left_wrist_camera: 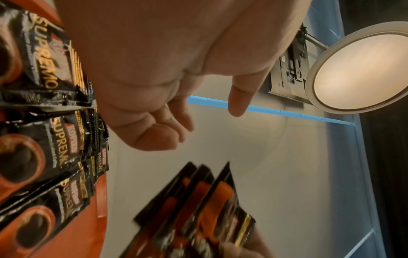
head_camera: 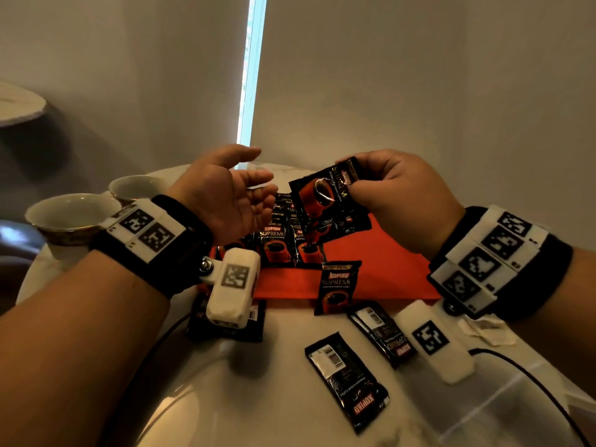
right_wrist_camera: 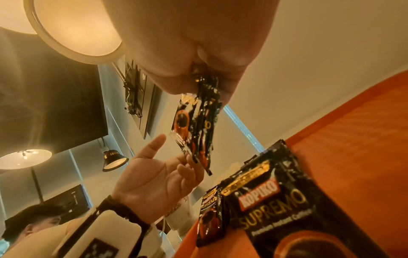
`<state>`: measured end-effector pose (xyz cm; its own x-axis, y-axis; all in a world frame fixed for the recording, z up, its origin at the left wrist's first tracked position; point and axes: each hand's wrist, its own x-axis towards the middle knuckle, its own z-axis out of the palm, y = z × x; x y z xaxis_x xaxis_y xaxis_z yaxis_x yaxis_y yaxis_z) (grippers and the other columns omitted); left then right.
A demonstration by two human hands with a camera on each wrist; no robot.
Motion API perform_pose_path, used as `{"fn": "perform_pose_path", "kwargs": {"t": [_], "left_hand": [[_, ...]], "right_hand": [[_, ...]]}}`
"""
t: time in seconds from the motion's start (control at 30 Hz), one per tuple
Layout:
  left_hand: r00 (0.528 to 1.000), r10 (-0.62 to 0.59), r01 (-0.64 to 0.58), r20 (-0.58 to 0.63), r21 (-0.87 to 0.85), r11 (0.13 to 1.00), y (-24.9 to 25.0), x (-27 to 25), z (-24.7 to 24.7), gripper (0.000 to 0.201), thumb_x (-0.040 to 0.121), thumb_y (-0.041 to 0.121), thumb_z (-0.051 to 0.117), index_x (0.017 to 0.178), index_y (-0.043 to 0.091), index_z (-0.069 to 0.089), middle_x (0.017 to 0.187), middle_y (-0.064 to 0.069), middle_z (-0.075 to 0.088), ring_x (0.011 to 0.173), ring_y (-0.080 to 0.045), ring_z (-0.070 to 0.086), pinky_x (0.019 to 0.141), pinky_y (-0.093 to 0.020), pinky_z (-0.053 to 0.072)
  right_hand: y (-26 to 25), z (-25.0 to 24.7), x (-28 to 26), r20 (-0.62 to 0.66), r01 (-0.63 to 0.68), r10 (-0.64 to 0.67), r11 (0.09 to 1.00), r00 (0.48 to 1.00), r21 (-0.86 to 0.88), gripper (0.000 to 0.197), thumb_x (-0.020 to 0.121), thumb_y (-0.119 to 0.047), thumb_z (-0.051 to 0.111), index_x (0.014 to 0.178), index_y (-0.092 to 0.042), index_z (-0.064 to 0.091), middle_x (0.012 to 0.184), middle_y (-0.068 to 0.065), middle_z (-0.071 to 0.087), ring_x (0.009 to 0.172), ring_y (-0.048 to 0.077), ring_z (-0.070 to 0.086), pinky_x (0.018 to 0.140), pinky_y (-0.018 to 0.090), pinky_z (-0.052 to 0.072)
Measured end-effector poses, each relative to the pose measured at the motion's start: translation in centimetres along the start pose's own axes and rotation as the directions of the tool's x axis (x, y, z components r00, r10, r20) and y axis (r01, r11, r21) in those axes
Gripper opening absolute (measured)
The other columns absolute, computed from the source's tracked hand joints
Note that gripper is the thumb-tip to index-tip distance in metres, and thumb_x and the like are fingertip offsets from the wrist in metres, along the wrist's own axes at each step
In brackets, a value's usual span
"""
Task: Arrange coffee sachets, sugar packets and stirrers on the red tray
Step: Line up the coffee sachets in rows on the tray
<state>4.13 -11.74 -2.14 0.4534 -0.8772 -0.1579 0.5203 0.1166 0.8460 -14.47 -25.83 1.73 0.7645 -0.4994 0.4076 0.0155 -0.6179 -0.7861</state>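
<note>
My right hand (head_camera: 383, 185) pinches a small fan of black coffee sachets (head_camera: 322, 201) by their top edge, held in the air over the red tray (head_camera: 380, 269). The same sachets (right_wrist_camera: 196, 132) hang from its fingers in the right wrist view. My left hand (head_camera: 238, 195) hovers palm-up beside them, fingers relaxed and empty. A row of sachets (head_camera: 280, 243) lies on the tray's left part. One sachet (head_camera: 338, 285) straddles the tray's near edge. Two more sachets (head_camera: 348, 379) (head_camera: 383, 333) lie face down on the white table.
Two white cups (head_camera: 71, 217) (head_camera: 138, 187) stand at the table's left edge. A black sachet (head_camera: 225, 321) lies under my left wrist camera. White packets (head_camera: 483, 330) show under my right wrist. A cable (head_camera: 529, 379) runs across the table's near right.
</note>
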Motion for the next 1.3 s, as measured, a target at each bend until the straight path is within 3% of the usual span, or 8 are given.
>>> {"fn": "perform_pose_path", "kwargs": {"t": [0.3,0.47,0.57,0.67,0.87,1.03,1.13,1.3], "left_hand": [[1.0,0.01,-0.011,-0.021,-0.032,0.999,0.0,-0.6,1.1,0.053,0.094,0.045,0.056,0.128,0.005,0.055,0.12,-0.02,0.06,0.106,-0.031,0.062,0.081,-0.036,0.055],[0.999,-0.019,0.022,0.034,-0.066,0.998,-0.2,-1.0,1.7,0.081,0.078,0.043,0.069,0.144,0.005,0.04,0.126,-0.034,0.06,0.112,-0.043,0.067,0.09,-0.043,0.056],[0.994,-0.054,0.061,0.096,-0.077,0.995,-0.4,-0.6,1.4,0.086,0.079,0.045,0.073,0.146,0.005,0.037,0.13,-0.037,0.058,0.115,-0.046,0.065,0.108,-0.048,0.047],[0.987,-0.113,0.116,0.115,-0.019,0.993,-0.7,-0.2,1.1,0.089,0.082,0.056,0.071,0.149,0.007,0.039,0.137,-0.035,0.055,0.126,-0.047,0.058,0.113,-0.049,0.041],[0.981,-0.167,0.159,0.103,0.077,0.984,-0.3,-1.0,1.6,0.087,0.085,0.069,0.057,0.136,-0.001,0.046,0.117,-0.035,0.063,0.106,-0.045,0.069,0.085,-0.043,0.062],[0.985,-0.051,0.038,0.163,0.078,0.996,-0.7,-0.5,1.4,0.079,0.093,0.075,0.037,0.134,0.012,0.062,0.119,-0.021,0.066,0.107,-0.041,0.063,0.092,-0.045,0.055],[0.991,0.068,-0.068,0.119,0.0,0.998,-0.8,-0.2,1.3,0.066,0.099,0.063,0.036,0.135,0.014,0.06,0.118,-0.018,0.064,0.104,-0.039,0.06,0.086,-0.045,0.055],[0.992,0.1,-0.091,0.082,-0.098,0.991,-0.1,-0.2,0.5,0.04,0.098,0.035,0.036,0.12,0.007,0.055,0.106,-0.016,0.061,0.08,-0.024,0.063,0.073,-0.036,0.056]], "right_hand": [[-0.4,0.8,2.1,-0.26,0.121,-0.128,0.992,0.957,-0.044,0.034,0.082,0.001,0.061,0.108,-0.015,0.075,0.09,-0.002,0.077,0.08,0.011,0.074,0.067,0.028,0.061],[-0.6,2.5,2.8,-0.267,0.149,-0.175,0.982,0.948,-0.112,0.036,0.081,-0.004,0.061,0.111,-0.019,0.076,0.094,-0.007,0.077,0.085,0.007,0.073,0.076,0.035,0.062],[-0.8,3.3,2.9,-0.234,0.187,-0.216,0.972,0.948,-0.142,0.038,0.082,-0.006,0.06,0.115,-0.017,0.075,0.099,-0.007,0.076,0.09,0.004,0.071,0.078,0.027,0.06],[-1.0,3.8,2.9,-0.206,0.219,-0.248,0.964,0.947,-0.152,0.038,0.083,-0.007,0.06,0.117,-0.016,0.075,0.103,-0.007,0.076,0.093,0.003,0.071,0.079,0.022,0.058],[-0.9,3.8,3.9,-0.251,0.213,-0.248,0.964,0.936,-0.158,0.037,0.085,-0.004,0.061,0.118,-0.017,0.074,0.101,-0.01,0.074,0.09,-0.003,0.069,0.072,0.01,0.052],[-1.1,4.7,2.8,-0.139,0.261,-0.267,0.964,0.954,-0.059,0.037,0.086,-0.001,0.061,0.117,-0.018,0.072,0.103,-0.007,0.075,0.094,0.005,0.071,0.078,0.024,0.059],[-1.1,5.2,2.1,0.0,0.292,-0.292,0.957,0.957,0.01,0.041,0.086,0.005,0.06,0.12,-0.017,0.069,0.107,-0.004,0.074,0.099,0.006,0.071,0.083,0.023,0.057],[-0.8,6.1,1.3,0.22,0.122,-0.169,0.97,0.961,0.21,0.046,0.086,0.011,0.066,0.126,-0.01,0.061,0.11,0.004,0.073,0.101,0.015,0.072,0.084,0.029,0.059]]}}
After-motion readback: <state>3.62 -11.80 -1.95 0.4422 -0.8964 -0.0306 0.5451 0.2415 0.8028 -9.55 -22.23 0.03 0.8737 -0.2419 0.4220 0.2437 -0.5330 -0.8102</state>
